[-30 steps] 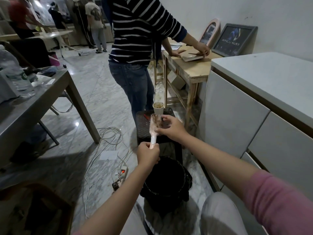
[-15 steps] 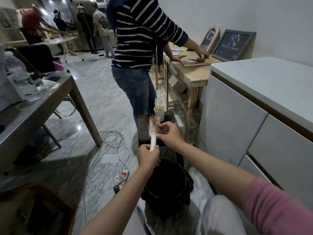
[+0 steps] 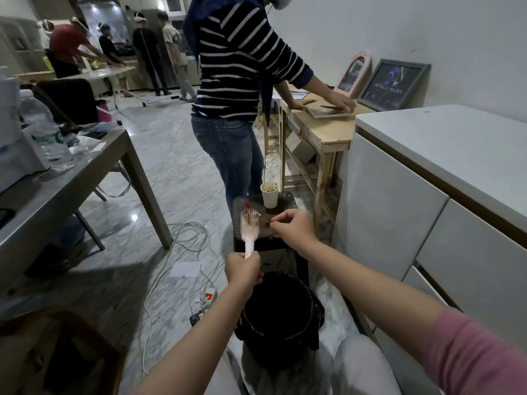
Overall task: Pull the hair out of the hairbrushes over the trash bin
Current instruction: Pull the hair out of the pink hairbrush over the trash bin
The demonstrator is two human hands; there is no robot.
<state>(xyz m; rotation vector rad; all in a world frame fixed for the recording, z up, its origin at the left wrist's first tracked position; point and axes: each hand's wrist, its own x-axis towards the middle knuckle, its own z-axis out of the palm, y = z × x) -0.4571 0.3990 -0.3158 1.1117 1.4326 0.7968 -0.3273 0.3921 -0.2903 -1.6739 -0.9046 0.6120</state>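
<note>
1. Since the earlier frames the right hand has drawn away from the bristles to the right, and now sits just beside the hairbrush instead of on it.
2. That hand's fingers are curled with the tips pinched together; a faint brown wisp seems to trail between them and the brush, but it is too small to be sure that hair is held.
3. Below, the left hand grips the white handle in a fist, holding the brush upright with brown hair tangled near its top.
4. Risk: brush and pinching hand both hang above the dark stool with the paper cup, beyond the trash bin. I judge that hair let go here would land on the stool or floor.
5. Risk: a sideways tug on a tangled clump may snap strands, leaving hair deep among the bristles.
</note>
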